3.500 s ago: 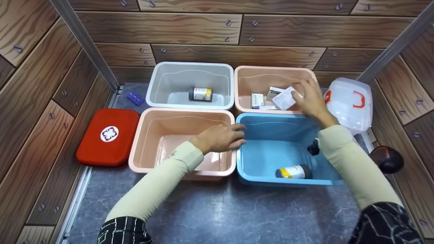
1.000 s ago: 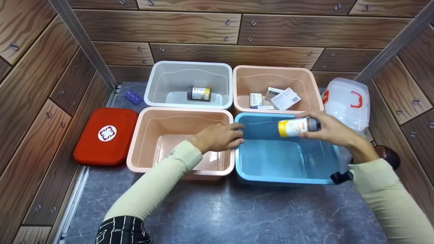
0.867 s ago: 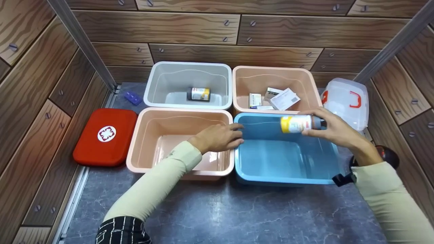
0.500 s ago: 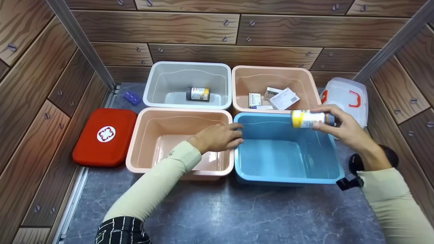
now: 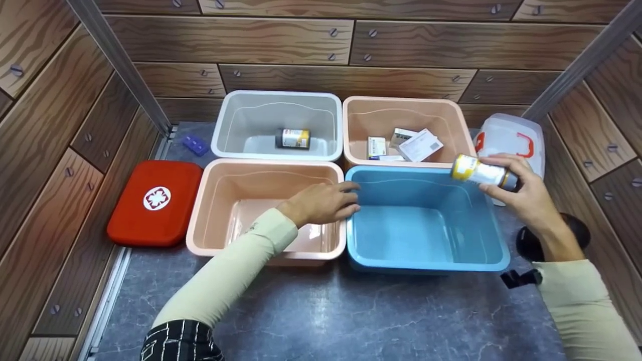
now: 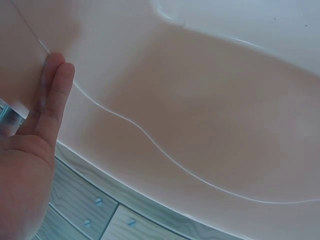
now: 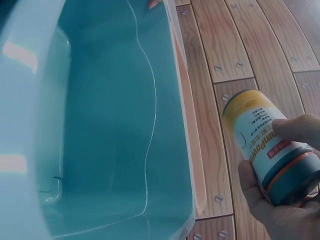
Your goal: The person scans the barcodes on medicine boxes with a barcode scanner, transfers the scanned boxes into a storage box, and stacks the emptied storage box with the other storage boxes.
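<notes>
A bottle [image 5: 479,171] with a white and yellow label is held by my right hand [image 5: 526,193], thumb on one side and fingers on the other. It tilts above the blue bin's [image 5: 426,265] far right corner, its dark end toward the palm. In the right wrist view the bottle [image 7: 267,140] is beside the bin's wall. My left hand [image 5: 321,203] rests at the rim between the near peach bin [image 5: 261,253] and the blue one. In the left wrist view two straight fingers [image 6: 57,95] lie against the peach wall.
The grey bin [image 5: 281,156] at the back holds a similar bottle [image 5: 295,139]. Several medicine boxes [image 5: 421,145] lie in the far peach bin [image 5: 406,100]. A red case [image 5: 153,205], purple pill box [image 5: 195,144], clear case [image 5: 511,133] and dark round object [image 5: 577,230] flank the bins.
My right hand went from the medicine boxes to the bottle in the blue bin and lifted it. The bottle then moved right and tilted. My left hand stays in place.
</notes>
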Demonstrator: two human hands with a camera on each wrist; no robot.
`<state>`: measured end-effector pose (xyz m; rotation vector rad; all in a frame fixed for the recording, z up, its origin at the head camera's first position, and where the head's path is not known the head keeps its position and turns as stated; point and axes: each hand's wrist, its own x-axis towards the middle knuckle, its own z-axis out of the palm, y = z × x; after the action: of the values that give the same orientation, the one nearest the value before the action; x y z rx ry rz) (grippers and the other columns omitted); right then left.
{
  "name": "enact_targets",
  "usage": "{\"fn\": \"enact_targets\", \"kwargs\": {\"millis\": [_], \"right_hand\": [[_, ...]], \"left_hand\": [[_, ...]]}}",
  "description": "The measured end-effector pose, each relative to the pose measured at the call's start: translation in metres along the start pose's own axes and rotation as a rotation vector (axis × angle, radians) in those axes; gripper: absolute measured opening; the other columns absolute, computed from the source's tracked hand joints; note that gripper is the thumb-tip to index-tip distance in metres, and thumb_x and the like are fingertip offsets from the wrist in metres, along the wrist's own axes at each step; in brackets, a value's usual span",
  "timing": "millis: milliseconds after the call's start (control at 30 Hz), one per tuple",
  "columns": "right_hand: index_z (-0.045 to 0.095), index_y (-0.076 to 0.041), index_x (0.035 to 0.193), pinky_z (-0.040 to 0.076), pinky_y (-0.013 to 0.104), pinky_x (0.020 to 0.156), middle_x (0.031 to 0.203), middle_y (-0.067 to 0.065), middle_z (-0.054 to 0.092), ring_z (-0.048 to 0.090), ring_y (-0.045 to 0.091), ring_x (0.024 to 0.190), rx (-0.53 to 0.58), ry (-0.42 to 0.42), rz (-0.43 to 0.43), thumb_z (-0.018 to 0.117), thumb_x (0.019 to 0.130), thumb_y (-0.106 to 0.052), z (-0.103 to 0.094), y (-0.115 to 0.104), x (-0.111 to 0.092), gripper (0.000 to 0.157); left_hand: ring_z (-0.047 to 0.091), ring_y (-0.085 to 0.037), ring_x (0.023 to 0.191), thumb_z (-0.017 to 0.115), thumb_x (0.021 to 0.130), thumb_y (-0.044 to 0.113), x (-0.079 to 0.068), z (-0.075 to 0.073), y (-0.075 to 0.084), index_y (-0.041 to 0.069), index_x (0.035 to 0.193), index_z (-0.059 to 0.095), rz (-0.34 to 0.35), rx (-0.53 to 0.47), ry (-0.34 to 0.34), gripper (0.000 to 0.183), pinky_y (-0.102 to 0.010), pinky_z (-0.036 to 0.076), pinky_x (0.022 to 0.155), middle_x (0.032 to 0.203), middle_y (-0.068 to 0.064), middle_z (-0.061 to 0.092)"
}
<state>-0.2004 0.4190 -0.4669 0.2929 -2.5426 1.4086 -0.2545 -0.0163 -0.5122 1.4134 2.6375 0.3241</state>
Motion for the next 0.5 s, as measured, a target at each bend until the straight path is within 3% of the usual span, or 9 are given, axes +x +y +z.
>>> {"fn": "enact_targets", "kwargs": {"millis": [133,233,333,500], "right_hand": [[0.065,0.003,0.144,0.049,0.012,0.089,0.147,-0.011,0.060,0.055,0.008,0.122,0.064,0.036,0.028,0.078,0.094,0.008,-0.004,0.005,-0.006,0.052],[0.066,0.006,0.142,0.052,0.013,0.085,0.141,-0.005,0.066,0.059,0.011,0.114,0.181,0.085,0.037,0.077,0.092,0.014,-0.007,0.010,-0.011,0.052],[0.067,0.009,0.138,0.055,0.014,0.082,0.133,0.001,0.068,0.061,0.013,0.108,0.395,0.163,0.068,0.074,0.092,0.018,-0.007,0.018,-0.015,0.048],[0.068,0.006,0.139,0.058,0.017,0.083,0.129,0.007,0.065,0.063,0.014,0.105,0.713,0.247,0.166,0.065,0.104,0.007,-0.006,0.031,-0.020,0.035]], "left_hand": [[0.076,-0.033,0.112,0.042,0.118,0.043,0.000,0.000,0.000,0.013,0.125,0.072,0.010,-0.001,0.006,0.043,-0.046,0.061,0.103,0.163,-0.013,0.054],[0.076,-0.034,0.110,0.042,0.118,0.042,0.000,0.000,0.000,0.013,0.125,0.072,0.017,0.000,0.008,0.042,-0.046,0.061,0.102,0.163,-0.013,0.055],[0.076,-0.034,0.111,0.043,0.118,0.041,0.000,0.000,0.000,0.013,0.124,0.072,0.020,-0.007,0.012,0.041,-0.047,0.061,0.101,0.162,-0.013,0.055],[0.075,-0.033,0.110,0.042,0.118,0.042,0.000,0.003,-0.001,0.013,0.122,0.072,0.018,-0.007,0.018,0.041,-0.046,0.061,0.100,0.162,-0.012,0.055]]}}
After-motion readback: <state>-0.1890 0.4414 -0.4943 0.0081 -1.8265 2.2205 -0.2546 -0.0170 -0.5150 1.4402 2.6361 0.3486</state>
